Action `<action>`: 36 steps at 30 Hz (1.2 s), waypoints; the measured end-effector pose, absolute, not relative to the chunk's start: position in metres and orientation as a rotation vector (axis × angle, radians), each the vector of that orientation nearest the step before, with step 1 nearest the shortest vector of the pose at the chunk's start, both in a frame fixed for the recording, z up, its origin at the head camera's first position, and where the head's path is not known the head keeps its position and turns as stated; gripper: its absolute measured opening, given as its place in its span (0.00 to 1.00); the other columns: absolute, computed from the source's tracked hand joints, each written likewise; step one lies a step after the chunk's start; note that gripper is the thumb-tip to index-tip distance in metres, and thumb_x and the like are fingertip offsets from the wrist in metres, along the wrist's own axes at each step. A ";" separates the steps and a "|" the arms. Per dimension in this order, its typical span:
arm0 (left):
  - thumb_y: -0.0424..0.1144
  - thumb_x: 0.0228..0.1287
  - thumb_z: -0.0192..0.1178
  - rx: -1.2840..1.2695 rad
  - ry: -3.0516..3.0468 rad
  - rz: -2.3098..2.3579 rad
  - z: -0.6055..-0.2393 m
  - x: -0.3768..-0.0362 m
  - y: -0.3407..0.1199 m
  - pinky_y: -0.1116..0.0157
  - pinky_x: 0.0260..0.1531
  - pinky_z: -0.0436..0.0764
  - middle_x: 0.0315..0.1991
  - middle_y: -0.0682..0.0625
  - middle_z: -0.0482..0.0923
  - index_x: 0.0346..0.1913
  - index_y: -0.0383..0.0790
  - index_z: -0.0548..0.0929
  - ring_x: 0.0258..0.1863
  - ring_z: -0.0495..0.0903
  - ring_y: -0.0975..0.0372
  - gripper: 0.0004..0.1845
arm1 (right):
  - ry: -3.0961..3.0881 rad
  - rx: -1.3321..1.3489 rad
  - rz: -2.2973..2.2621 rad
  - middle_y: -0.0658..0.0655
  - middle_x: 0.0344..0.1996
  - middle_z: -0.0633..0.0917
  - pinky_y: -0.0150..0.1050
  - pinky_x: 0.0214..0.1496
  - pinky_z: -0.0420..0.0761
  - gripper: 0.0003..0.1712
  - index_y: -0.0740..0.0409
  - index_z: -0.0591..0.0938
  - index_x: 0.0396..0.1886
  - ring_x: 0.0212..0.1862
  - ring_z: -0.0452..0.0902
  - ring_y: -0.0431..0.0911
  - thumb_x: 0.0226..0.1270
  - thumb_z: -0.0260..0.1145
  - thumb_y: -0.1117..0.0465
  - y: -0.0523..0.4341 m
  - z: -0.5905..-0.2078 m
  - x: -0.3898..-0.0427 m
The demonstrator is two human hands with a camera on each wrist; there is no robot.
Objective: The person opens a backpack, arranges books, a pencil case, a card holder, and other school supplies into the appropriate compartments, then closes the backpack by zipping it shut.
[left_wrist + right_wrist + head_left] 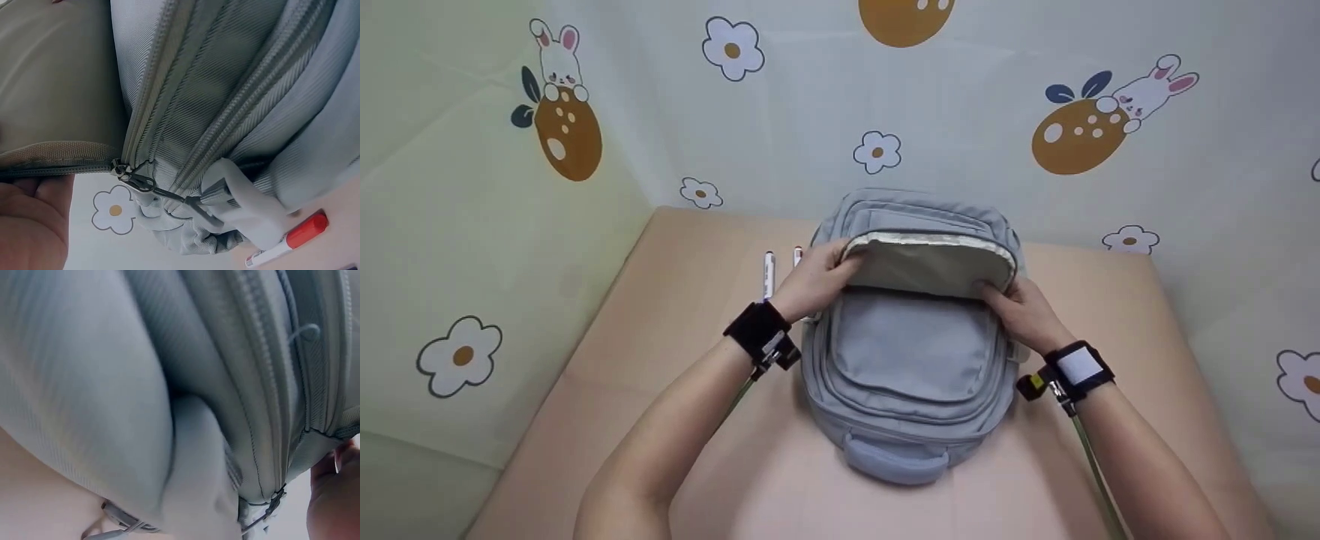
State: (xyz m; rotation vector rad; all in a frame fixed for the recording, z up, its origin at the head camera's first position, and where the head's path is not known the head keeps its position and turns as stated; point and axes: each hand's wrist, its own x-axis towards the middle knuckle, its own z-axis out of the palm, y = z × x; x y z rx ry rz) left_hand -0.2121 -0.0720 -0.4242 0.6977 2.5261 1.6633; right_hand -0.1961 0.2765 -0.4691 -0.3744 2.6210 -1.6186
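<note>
- Forearms, two, enter from the near edge of the head view, each with a black wrist strap.
- Grey-blue backpack [911, 352] lies flat at mid-table, carry handle [895, 459] toward the person, front pocket facing up.
- Main flap [934, 264] is lifted at the far end; olive lining shows under a pale zipper edge.
- Left hand [814, 281] grips the flap's left corner, fingers curled over the rim.
- Right hand [1024, 311] grips the right corner, fingers curled round the edge.
- Zipper pull [135, 181] hangs at the end of the open track, just beside the left palm, in the left wrist view.
- Markers: two, lying side by side left of the backpack. One white-barrelled marker [769, 274] is in full view; a red-capped marker [797, 256] is partly hidden behind the left hand.
- Table [675, 360], peach-coloured: bare room left and right of the backpack and toward the near edge.
- Backdrop [960, 135] with rabbits, eggs and flowers stands behind the far edge and along both sides.
</note>
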 end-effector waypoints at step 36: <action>0.46 0.66 0.68 -0.092 2.945 0.604 -0.481 -0.247 -0.164 0.57 0.31 0.77 0.23 0.49 0.75 0.21 0.42 0.73 0.25 0.75 0.55 0.20 | 2.680 -0.221 -1.537 0.61 0.42 0.81 0.34 0.42 0.77 0.30 0.66 0.80 0.46 0.42 0.77 0.51 0.73 0.64 0.40 0.268 -0.465 -0.196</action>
